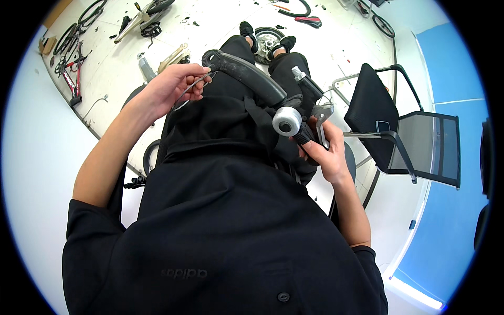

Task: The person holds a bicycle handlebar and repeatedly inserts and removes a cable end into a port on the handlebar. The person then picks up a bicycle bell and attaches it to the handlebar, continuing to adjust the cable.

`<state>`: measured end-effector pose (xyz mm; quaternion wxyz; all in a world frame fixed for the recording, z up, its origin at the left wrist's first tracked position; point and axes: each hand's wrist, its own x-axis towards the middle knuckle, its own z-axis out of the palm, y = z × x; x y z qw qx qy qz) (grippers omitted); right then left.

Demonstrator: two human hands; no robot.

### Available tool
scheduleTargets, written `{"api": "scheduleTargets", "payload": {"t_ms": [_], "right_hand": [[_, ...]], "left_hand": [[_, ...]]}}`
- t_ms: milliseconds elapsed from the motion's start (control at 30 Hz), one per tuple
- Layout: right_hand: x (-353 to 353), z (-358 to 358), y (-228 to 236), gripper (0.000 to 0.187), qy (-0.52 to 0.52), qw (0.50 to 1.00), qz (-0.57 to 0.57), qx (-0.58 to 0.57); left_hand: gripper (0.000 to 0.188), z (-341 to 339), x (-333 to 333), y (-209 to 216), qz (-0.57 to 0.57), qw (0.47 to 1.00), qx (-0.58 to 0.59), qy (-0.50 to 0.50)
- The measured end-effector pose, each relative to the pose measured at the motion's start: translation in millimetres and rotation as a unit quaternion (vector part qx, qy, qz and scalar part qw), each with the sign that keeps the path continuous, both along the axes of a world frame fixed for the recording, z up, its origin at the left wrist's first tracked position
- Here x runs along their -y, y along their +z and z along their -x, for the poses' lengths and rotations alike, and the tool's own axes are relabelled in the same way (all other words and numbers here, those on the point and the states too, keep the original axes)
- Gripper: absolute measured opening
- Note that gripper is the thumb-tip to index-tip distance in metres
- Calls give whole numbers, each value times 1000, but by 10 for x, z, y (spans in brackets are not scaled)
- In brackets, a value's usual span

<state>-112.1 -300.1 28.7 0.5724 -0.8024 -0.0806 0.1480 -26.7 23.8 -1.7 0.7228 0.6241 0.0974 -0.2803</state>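
One pale floor [220, 30] was strewn with bicycle parts [139, 25], a black chair [370, 107] placed toward its right edge. Above a seated person's lap [210, 118], a curved black bar [247, 76] was held aslant, its ribbed end toward the lap's far left corner, its other end toward the right edge. The right end was wrapped by the right hand [328, 152], fingers partly hidden; if that hold was loosened, the bar could have been tipped. By the left hand [178, 86], a thin grey cable was pinched between thumb and fingertips; whether the ribbed end was also touched could not be told. The silver brake lever [324, 111], close against the right hand, could have been squeezed by a tightened grasp. The round silver bell [287, 121] could have been knocked by a shifting thumb. The cable could have been kinked by a sharp pull.
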Motion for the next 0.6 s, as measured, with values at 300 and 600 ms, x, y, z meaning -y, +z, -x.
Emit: {"api": "scheduleTargets", "payload": {"t_ms": [300, 600], "right_hand": [[-8, 16, 8, 50, 10, 1000, -17, 9], [-38, 25, -44, 52, -6, 998, -56, 36]], "left_hand": [[26, -5, -3, -7, -4, 1000, 5, 3], [26, -5, 6, -4, 8, 1000, 19, 0]]}}
